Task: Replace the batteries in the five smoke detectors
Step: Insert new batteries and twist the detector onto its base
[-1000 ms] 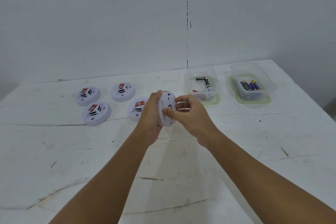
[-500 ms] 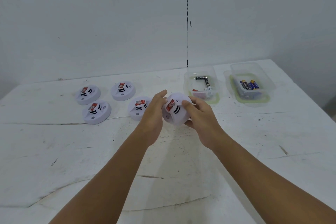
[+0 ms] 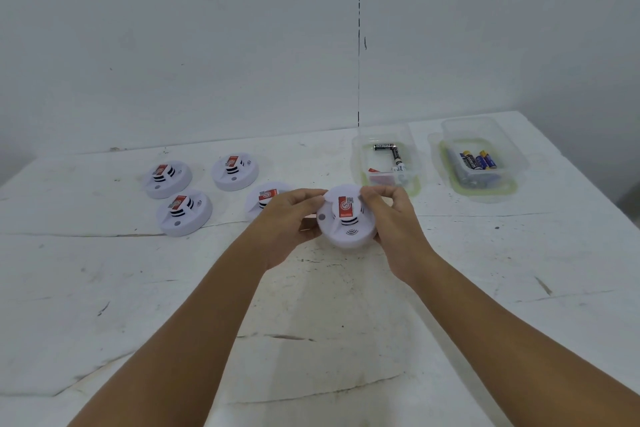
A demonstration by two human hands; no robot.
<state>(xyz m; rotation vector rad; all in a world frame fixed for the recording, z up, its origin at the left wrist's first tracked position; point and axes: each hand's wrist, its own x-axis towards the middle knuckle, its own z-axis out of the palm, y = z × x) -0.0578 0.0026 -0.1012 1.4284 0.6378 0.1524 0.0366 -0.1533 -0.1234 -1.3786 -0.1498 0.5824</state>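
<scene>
White smoke detectors bear red labels; the batteries look blue and gold.

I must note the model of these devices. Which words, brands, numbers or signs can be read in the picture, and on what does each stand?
No text can be read with certainty.
Held smoke detector: red label with a white round logo, words blurred; a small wave sign on its face.
Four detectors on the table: red labels, too small.
Black batteries in the left container: white print, blurred.
Blue batteries in the right container: print unreadable.
</scene>
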